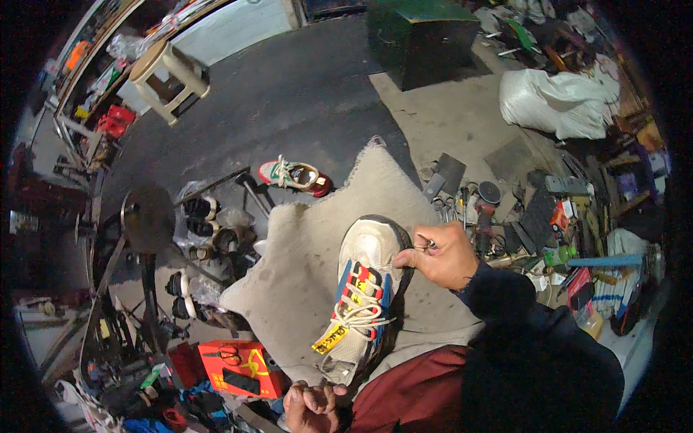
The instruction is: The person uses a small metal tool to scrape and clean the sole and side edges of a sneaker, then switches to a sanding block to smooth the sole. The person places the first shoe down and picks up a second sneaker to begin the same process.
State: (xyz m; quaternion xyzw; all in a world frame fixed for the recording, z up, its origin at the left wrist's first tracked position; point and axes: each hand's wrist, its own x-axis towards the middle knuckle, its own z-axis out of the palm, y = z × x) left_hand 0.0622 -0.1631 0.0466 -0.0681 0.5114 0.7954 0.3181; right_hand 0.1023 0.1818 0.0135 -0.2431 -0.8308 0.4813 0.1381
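Sneaker (359, 249), black-lettered yellow tab (330, 338), hands (312, 408) (447, 256) at toe and heel

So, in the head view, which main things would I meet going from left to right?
Beige round-seated stool, red-and-green laced shoe, beige sneaker with multicoloured trim, right hand, bulging white woven sack.

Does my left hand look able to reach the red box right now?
Probably yes: your left hand looks close to the red box, and nothing obvious blocks the way, though a dark flat thing lies on top.
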